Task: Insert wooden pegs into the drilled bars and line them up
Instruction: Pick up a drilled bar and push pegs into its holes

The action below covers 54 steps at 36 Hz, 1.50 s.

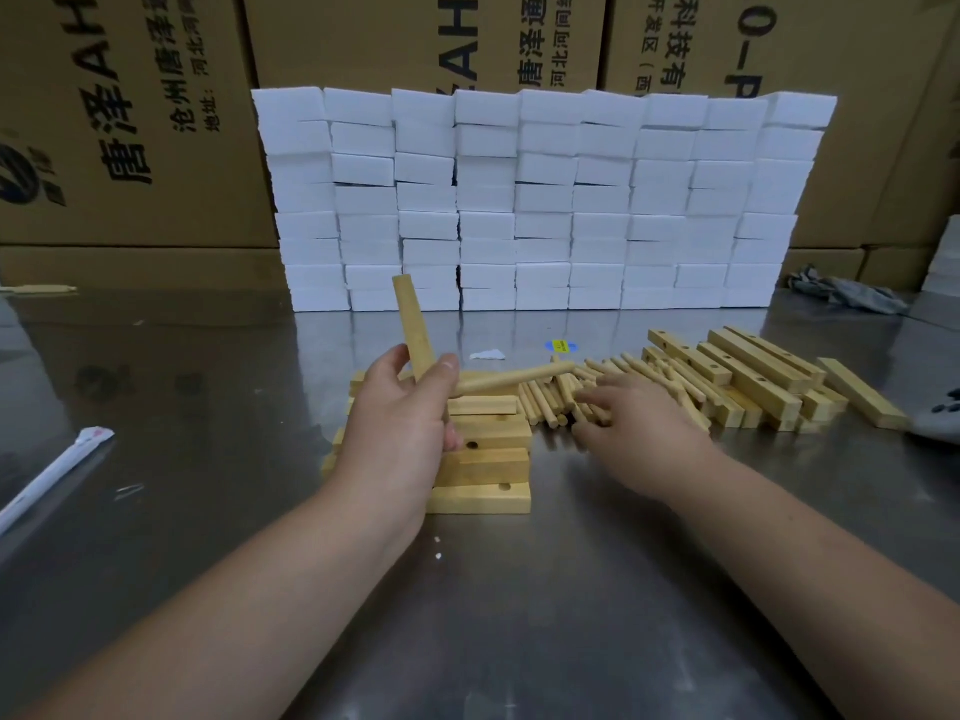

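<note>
My left hand [400, 423] grips two long wooden pegs: one [408, 319] sticks up and leans left, the other [519, 380] points right. Directly under that hand, several drilled bars [488, 462] lie side by side in a row, with dark holes showing near their right ends. My right hand [639, 418] reaches over the loose peg pile [545, 402], its fingers spread and resting on the pegs. It is blurred, and I see no peg held in it. More drilled bars [748, 376] are heaped to the right of the pegs.
The steel table [519, 589] carries a wall of stacked white foam blocks [519, 200] at the back, with cardboard boxes [156, 122] behind. A wrapped white stick [47, 480] lies at the left. A grey cloth [852, 293] and a dark object [940, 413] sit far right.
</note>
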Each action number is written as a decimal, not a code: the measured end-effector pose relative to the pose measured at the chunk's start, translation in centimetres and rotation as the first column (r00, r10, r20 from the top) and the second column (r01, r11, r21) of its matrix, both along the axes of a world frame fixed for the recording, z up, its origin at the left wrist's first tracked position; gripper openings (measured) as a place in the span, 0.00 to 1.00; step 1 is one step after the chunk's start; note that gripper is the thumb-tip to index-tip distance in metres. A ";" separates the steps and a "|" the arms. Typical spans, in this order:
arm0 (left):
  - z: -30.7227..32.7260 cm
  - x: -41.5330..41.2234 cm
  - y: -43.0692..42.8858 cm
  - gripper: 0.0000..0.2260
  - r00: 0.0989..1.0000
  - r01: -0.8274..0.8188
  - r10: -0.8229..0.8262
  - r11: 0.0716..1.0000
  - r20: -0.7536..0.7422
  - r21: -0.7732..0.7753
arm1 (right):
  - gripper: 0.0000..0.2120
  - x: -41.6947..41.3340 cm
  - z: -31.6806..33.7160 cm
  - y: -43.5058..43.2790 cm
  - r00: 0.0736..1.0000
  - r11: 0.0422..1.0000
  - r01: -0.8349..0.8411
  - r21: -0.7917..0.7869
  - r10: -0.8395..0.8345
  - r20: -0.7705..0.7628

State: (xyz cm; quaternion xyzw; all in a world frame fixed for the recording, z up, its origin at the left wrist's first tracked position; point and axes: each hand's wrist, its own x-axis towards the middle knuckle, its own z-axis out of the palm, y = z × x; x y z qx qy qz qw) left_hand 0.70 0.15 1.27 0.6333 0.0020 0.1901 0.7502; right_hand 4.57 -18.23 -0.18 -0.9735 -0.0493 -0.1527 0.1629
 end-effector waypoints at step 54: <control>0.6 -0.8 0.2 0.14 1.000 0.002 -0.003 0.999 0.027 0.045 | 0.09 -3.4 3.1 0.8 0.939 0.435 -0.307 0.846 -0.008 0.344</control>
